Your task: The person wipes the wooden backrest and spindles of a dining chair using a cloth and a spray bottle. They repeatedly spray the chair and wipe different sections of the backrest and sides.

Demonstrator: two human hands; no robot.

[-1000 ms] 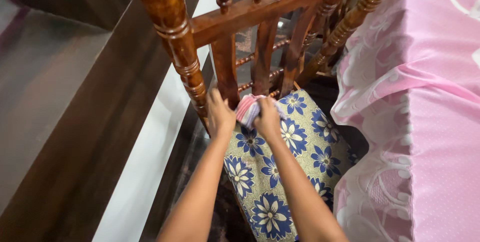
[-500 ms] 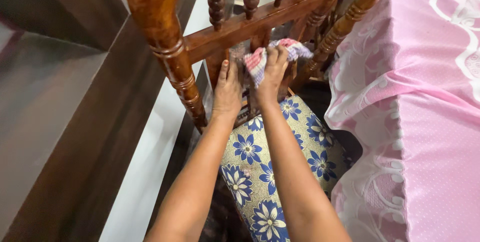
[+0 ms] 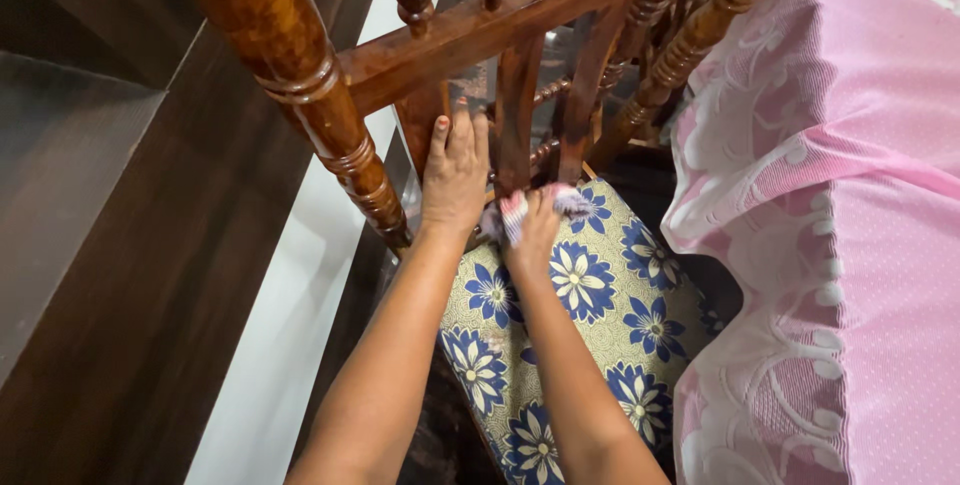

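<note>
The head view looked down on a wooden chair (image 3: 520, 20) with a floral seat cushion (image 3: 575, 335), beside a bed covered in a pink sheet (image 3: 860, 245). Nothing in view served as a container; the nearest thing to one was the chair back, whose flat slats (image 3: 517, 115) and turned spindles framed narrow gaps.

Much was cut off or hard to read. The top of the chair ran out of frame, so only the lower rail, the thick left post (image 3: 300, 75) and part of the right post (image 3: 690, 45) showed. Behind the slats the space was dark and glossy, and what lay there could not be made out. The near edge of the cushion was hidden under the forearms, and both arms left the frame at the bottom.

The left hand (image 3: 455, 180) lay flat and open against a slat, fingers together and pointing up, holding nothing. The right hand (image 3: 535, 230) was closed around a cloth (image 3: 515, 210), pink and white, bunched so that its shape was unclear. The cloth was pressed at the foot of the middle slat, where the chair back met the cushion, just right of the left hand and nearly touching it. A little of the cloth stuck out on either side of the right hand.

To the left ran a dark wood panel (image 3: 130, 275) and a pale floor strip (image 3: 290, 345).
</note>
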